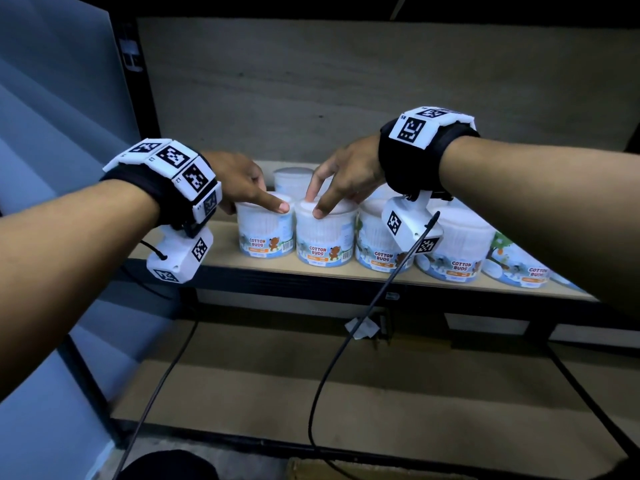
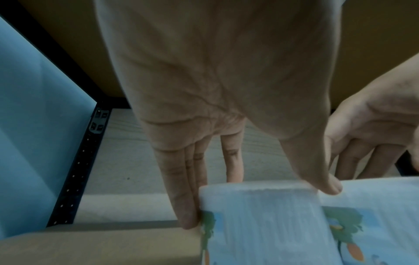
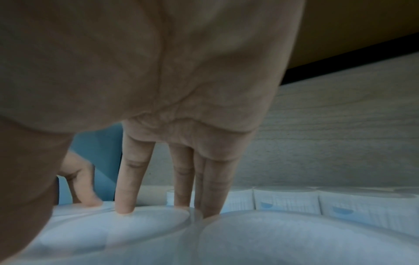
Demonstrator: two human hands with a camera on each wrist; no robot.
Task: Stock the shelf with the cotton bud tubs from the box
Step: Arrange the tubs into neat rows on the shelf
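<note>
- A dim metal-framed shelf point(image 1: 346, 268) with a pale wood back panel fills the centre of my head view; a lower board lies bare beneath it.
- My left hand point(image 1: 239, 181) holds the leftmost tub point(image 1: 265, 233), thumb stretched over its lid, straight fingers flat against its far side.
- My right hand point(image 1: 346, 178) rests straight fingertips on the second tub point(image 1: 325, 237), gripping nothing.
- More cotton bud tubs point(image 1: 453, 247) line the board toward the right edge of frame, with others behind.
- I judge stocking well advanced; the box is mostly out of view, so what remains I cannot tell.
</note>
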